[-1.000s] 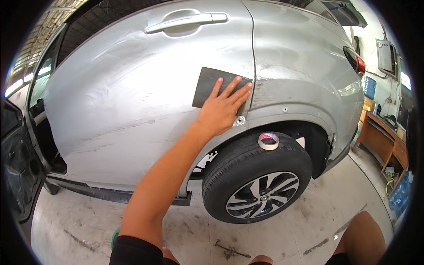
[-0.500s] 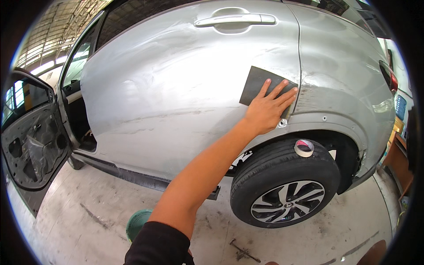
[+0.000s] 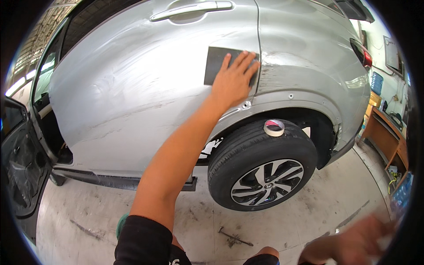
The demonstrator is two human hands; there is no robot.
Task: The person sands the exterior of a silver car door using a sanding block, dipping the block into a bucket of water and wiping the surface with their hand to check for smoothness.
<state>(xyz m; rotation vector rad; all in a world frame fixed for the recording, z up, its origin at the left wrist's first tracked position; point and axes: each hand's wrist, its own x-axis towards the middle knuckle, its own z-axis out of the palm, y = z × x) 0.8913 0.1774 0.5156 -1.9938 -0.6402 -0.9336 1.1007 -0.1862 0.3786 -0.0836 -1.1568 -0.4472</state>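
My left hand (image 3: 232,81) lies flat, fingers spread, on a dark grey sanding sheet (image 3: 215,62) and presses it against the silver car's rear door (image 3: 132,97), close to the door's rear edge. The panel around it looks dull and streaked. My right hand (image 3: 353,245) shows at the lower right edge, blurred, with something white beside it; its grip cannot be made out.
A roll of masking tape (image 3: 274,127) rests on top of the rear tyre (image 3: 260,172). A small metal tool (image 3: 234,236) and a green object (image 3: 121,224) lie on the concrete floor. The front door (image 3: 20,163) stands open at left; a wooden desk (image 3: 384,137) is at right.
My view has swung left and then back. The left hand stays pressed on the sheet at the door's rear edge. My right hand has come into view at the lower right.
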